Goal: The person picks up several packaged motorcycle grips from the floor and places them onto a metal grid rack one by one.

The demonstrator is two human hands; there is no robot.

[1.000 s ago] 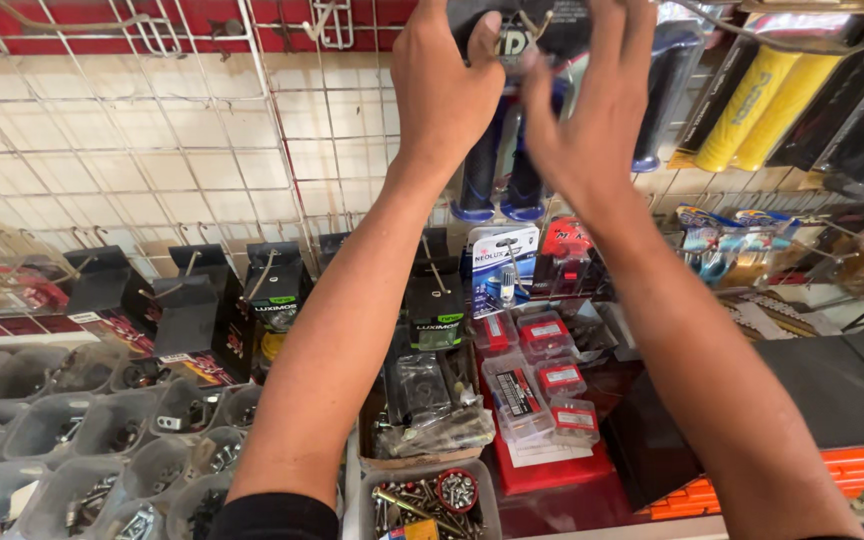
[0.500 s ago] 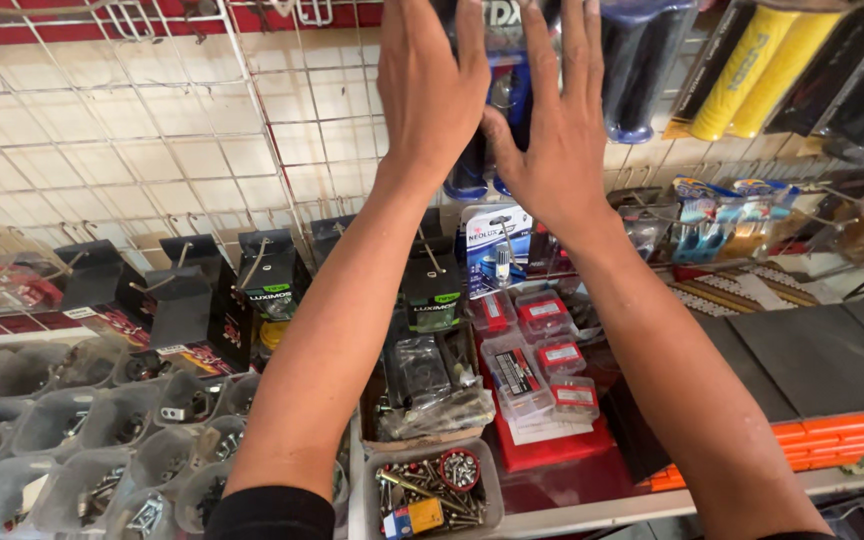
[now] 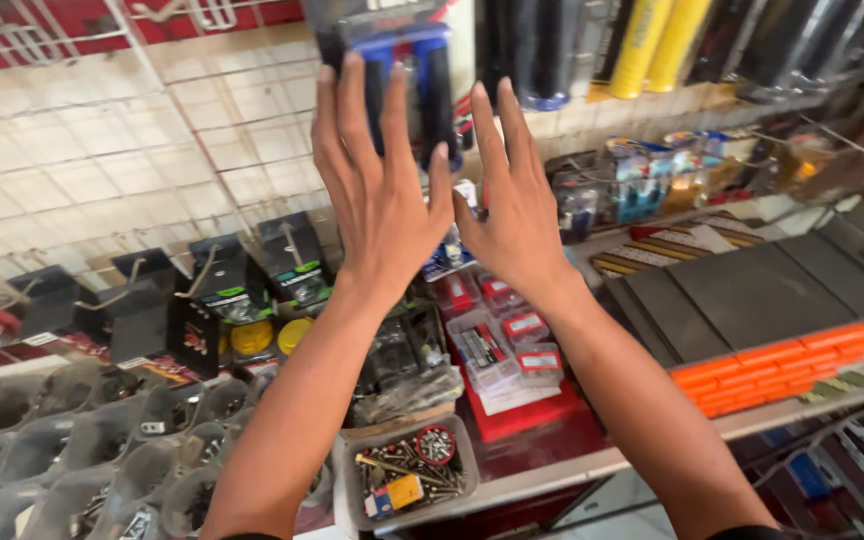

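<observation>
From the head view, the left hand [image 3: 377,195] and right hand [image 3: 514,205] are reaching up with fingers spread wide — gripping nothing — fingertips just in front of the blue-and-black grip pack [image 3: 397,65] hanging on the wire rack [image 3: 102,130].

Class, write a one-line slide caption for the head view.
Both hands, left hand and right hand, reach open-fingered toward a hanging blue-and-black handlebar grip pack above cluttered parts trays.

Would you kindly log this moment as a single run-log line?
left hand: open, fingers on hanging blue-and-black grip pack | right hand: open, beside pack | below: tray of screws
</observation>
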